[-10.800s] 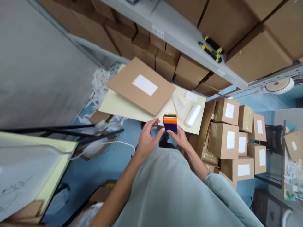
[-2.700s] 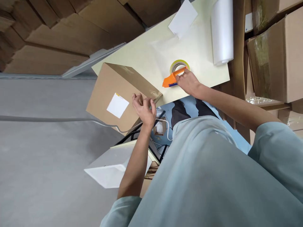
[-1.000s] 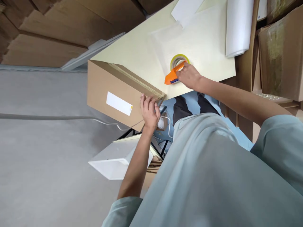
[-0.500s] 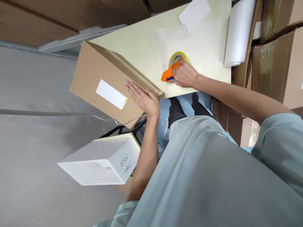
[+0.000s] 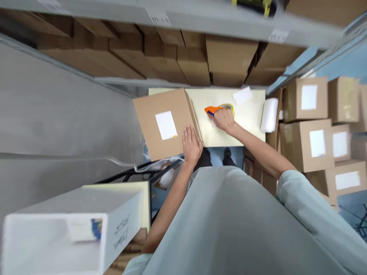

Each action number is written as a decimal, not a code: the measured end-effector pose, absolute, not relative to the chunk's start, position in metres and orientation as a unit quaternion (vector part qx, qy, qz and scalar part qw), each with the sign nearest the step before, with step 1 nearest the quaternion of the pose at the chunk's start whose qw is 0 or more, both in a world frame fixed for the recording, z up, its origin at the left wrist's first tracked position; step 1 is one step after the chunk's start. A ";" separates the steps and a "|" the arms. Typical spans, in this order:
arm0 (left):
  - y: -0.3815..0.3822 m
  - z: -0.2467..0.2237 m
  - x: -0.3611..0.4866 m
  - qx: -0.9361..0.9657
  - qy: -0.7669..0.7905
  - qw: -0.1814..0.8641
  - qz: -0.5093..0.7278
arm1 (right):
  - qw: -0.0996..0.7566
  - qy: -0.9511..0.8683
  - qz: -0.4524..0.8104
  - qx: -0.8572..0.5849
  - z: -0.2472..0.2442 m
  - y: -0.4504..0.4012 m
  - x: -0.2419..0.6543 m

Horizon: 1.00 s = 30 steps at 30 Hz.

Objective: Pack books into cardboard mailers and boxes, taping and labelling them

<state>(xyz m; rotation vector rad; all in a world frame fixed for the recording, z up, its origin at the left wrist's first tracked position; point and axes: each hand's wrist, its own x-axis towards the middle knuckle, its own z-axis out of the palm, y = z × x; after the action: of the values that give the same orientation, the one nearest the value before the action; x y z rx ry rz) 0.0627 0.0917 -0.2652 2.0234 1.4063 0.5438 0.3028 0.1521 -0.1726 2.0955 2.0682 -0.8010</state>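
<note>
A brown cardboard box [image 5: 146, 118] with a white label [image 5: 166, 125] on its face stands at the left end of the pale table [image 5: 252, 126]. My left hand [image 5: 191, 147] lies flat on the box's near right edge, fingers stretched out. To the right of the box, over the table, my right hand [image 5: 223, 120] is wrapped round an orange tape dispenser [image 5: 211, 110] with a yellow-edged roll. The dispenser is apart from the box. My fingers hide part of its handle.
Behind the table runs a shelf packed with brown boxes [image 5: 229, 57]. A white roll [image 5: 269, 114] and a paper sheet [image 5: 242, 94] lie at the table's right. Labelled cartons [image 5: 306, 145] are stacked farther right. A white bin [image 5: 123, 221] stands at lower left, near a cable [image 5: 123, 163].
My view has shifted, showing more shelf and cartons. The box has turned and stands straighter to me. My left hand stays on it; the tape dispenser stays in my right hand.
</note>
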 end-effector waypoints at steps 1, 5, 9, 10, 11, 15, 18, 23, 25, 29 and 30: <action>0.093 -0.262 0.062 0.764 0.532 0.300 0.209 | 0.064 0.662 -0.232 0.710 -0.151 0.152 0.304; 0.119 -0.262 0.066 0.766 0.522 0.306 0.216 | 0.067 0.617 -0.193 0.760 -0.086 0.155 0.302; 0.187 -0.234 0.085 0.750 0.502 0.334 0.272 | 0.006 0.559 -0.170 0.811 -0.039 0.188 0.300; 0.208 -0.216 0.091 0.743 0.494 0.334 0.303 | -0.012 0.557 -0.161 0.814 -0.027 0.200 0.299; 0.229 -0.194 0.099 0.735 0.484 0.328 0.343 | -0.028 0.561 -0.152 0.813 -0.016 0.212 0.298; 0.312 -0.094 0.130 0.714 0.419 0.269 0.493 | -0.071 0.612 -0.113 0.779 0.014 0.274 0.299; 0.355 -0.040 0.146 0.711 0.381 0.242 0.539 | -0.061 0.631 -0.083 0.769 0.023 0.326 0.306; 0.368 -0.021 0.146 0.716 0.391 0.236 0.528 | 0.012 0.624 -0.066 0.778 0.023 0.382 0.321; 0.360 -0.026 0.140 0.714 0.404 0.240 0.520 | 0.012 0.625 -0.064 0.778 0.019 0.389 0.327; 0.337 -0.039 0.127 0.708 0.416 0.265 0.505 | -0.012 0.639 -0.051 0.768 0.006 0.391 0.337; 0.331 -0.044 0.124 0.707 0.420 0.272 0.500 | -0.021 0.643 -0.049 0.764 0.002 0.392 0.339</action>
<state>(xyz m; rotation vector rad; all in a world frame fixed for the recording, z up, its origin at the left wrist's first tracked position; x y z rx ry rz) 0.1243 0.3306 -0.0438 1.9019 1.1312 1.3455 0.3390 0.3920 0.0018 2.4337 2.0463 -0.1546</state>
